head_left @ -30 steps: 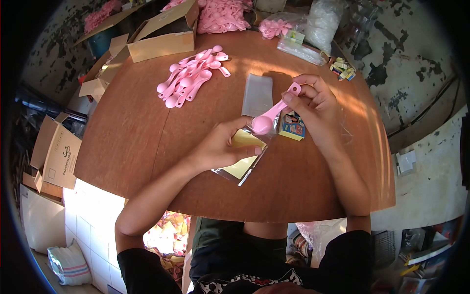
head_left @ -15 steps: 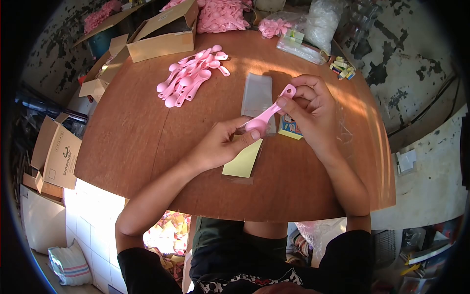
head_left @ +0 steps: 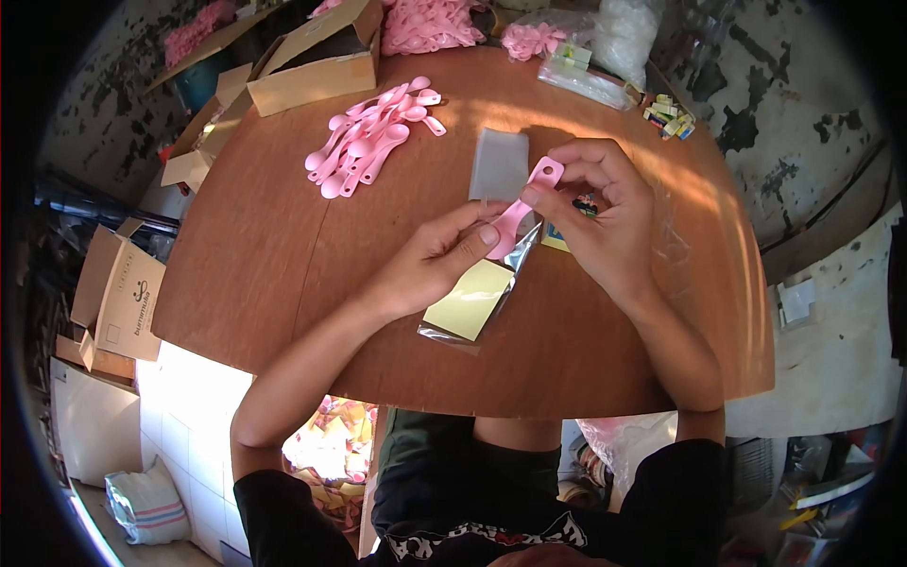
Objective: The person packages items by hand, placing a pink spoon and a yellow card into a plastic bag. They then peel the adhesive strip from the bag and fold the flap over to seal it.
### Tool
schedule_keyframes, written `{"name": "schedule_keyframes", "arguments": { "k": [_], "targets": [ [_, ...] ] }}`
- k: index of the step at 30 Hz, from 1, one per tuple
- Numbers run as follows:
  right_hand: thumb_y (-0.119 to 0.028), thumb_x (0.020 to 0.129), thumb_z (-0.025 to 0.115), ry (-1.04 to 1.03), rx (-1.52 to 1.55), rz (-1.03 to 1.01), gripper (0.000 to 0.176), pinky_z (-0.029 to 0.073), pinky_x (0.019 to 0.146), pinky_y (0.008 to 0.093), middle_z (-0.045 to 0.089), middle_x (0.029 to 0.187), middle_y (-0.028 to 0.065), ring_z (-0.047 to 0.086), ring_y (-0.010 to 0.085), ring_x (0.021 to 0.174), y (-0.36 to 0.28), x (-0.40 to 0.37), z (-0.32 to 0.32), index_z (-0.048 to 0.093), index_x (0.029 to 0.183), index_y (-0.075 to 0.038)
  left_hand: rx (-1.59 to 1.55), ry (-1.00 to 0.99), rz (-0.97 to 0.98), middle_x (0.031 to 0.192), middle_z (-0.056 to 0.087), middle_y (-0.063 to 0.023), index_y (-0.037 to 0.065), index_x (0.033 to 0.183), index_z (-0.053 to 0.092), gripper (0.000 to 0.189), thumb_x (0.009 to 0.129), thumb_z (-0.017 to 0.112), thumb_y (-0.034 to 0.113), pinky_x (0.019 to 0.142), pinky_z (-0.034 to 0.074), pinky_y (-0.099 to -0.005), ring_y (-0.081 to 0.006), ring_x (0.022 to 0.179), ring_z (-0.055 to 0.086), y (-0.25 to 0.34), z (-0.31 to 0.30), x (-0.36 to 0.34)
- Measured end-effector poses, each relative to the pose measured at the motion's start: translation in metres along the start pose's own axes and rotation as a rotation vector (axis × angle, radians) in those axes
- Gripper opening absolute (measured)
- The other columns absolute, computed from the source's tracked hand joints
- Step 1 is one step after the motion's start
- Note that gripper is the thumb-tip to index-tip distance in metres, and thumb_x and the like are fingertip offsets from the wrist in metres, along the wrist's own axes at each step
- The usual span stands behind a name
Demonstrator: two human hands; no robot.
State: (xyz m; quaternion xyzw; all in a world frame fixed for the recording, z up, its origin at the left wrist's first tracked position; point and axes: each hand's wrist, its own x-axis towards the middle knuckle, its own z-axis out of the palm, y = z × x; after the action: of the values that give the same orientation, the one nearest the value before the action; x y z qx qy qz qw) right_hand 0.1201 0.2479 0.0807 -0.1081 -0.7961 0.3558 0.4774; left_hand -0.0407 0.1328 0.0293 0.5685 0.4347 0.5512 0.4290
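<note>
A pink plastic spoon (head_left: 513, 223) slants between my hands, bowl end down to the left. The fingers of my right hand (head_left: 605, 213) pinch its handle, below the holed tip. My left hand (head_left: 439, 260) is closed at the bowl end, its thumb on the mouth of a clear plastic bag (head_left: 515, 260). A yellow card (head_left: 470, 300) lies inside that bag, which hangs toward me over the table. Beyond the hands is a stack of clear bags (head_left: 499, 168). A stack of printed cards (head_left: 555, 239) is mostly hidden behind my right hand.
A pile of pink spoons (head_left: 373, 137) lies on the brown table (head_left: 250, 236), left of centre. Along the far edge stand an open cardboard box (head_left: 316, 76), a big bag of spoons (head_left: 430, 26) and plastic packs (head_left: 586, 83). Small coloured boxes (head_left: 669, 118) sit at the far right.
The spoon has moved down and left, its bowl now lower at the bag's mouth. The bag with the yellow card has tilted and lifted. The view has shifted slightly.
</note>
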Motion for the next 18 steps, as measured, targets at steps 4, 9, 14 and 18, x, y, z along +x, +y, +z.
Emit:
{"name": "schedule_keyframes", "arguments": {
  "k": [4,9,14,18],
  "targets": [
    [-0.004,0.079,0.076,-0.012,-0.029,-0.005,0.025,0.047,0.066,0.0220,0.070,0.086,0.0027,0.063,0.0064,0.078,-0.011,-0.001,-0.003,0.062,0.100,-0.003,-0.014,0.085,0.005,0.105,0.062,-0.0030,0.001,0.130,0.053,0.040,0.104,0.045,0.031,0.079,0.047,-0.0235,-0.0075,0.092,0.056,0.006,0.008,-0.001],
    [-0.005,0.074,0.077,-0.181,-0.219,-0.185,0.012,0.049,0.074,0.0289,0.065,0.099,0.0087,0.063,0.0186,0.084,-0.015,-0.002,-0.003,0.070,0.083,-0.003,0.081,0.119,-0.068,0.079,0.059,0.0028,0.003,0.106,0.061,0.036,0.105,0.042,0.033,0.063,0.044,-0.0228,-0.0040,0.071,0.053,0.022,0.014,-0.007],
    [-0.007,0.073,0.075,-0.215,-0.322,-0.318,0.011,0.051,0.075,0.0319,0.064,0.097,0.0054,0.062,0.0219,0.086,-0.028,-0.006,-0.006,0.071,0.083,-0.005,0.046,0.190,-0.008,0.076,0.062,-0.0020,0.001,0.101,0.061,0.033,0.105,0.043,0.029,0.062,0.046,-0.0256,-0.0067,0.070,0.057,0.037,0.031,-0.026],
    [-0.011,0.076,0.073,-0.261,-0.380,-0.351,0.007,0.052,0.072,0.0338,0.064,0.092,0.0032,0.063,0.0224,0.087,-0.041,-0.010,-0.005,0.071,0.082,-0.008,0.367,0.219,0.004,0.069,0.061,-0.0086,-0.002,0.106,0.060,0.029,0.103,0.045,0.023,0.062,0.048,-0.0293,-0.0125,0.065,0.061,0.048,0.036,-0.037]
  ]
}}
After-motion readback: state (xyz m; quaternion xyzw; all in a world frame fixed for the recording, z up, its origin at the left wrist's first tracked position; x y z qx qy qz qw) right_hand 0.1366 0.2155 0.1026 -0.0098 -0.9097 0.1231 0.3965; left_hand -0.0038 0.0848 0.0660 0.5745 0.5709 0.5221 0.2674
